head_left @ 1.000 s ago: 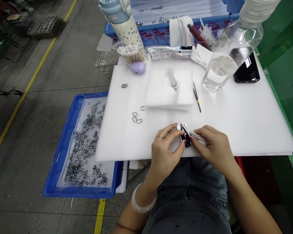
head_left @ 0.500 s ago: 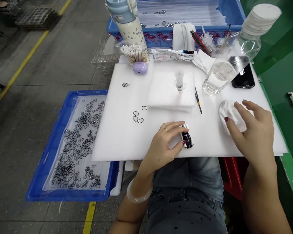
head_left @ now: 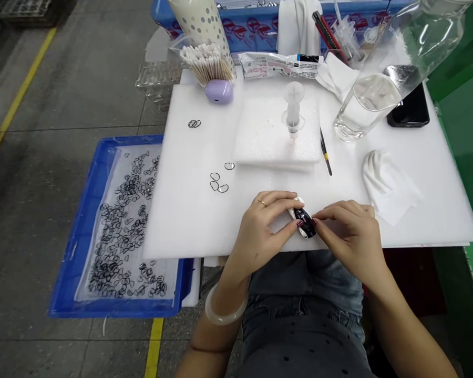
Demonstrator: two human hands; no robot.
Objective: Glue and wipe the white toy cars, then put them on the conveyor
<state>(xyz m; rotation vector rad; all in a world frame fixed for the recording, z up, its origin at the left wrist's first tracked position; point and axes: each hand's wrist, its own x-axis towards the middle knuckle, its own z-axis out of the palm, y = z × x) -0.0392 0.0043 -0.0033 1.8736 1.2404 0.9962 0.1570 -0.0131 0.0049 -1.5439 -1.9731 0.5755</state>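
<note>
A small black-and-white toy car (head_left: 305,222) rests near the front edge of the white foam board (head_left: 189,220). My left hand (head_left: 262,231) grips it from the left, fingers at its top and thumb at its side. On the right, my right hand (head_left: 349,231) has thumb and forefinger pinched at the car's right side; whether anything tiny lies between them is hidden. Several thin black rings (head_left: 219,187) lie left of the hands. A crumpled white cloth (head_left: 386,184) sits beyond my right hand.
A foam block (head_left: 256,136) bears an upright syringe (head_left: 294,113), with tweezers (head_left: 326,152) beside it. Behind stand a clear liquid bottle (head_left: 362,107), cotton swabs (head_left: 205,60) and a purple case (head_left: 219,92). A blue tray (head_left: 73,236) of black rings is at left.
My right hand has moved left from the white cloth to the car, its fingers closing together. My left hand stays on the car. The view has shifted slightly.
</note>
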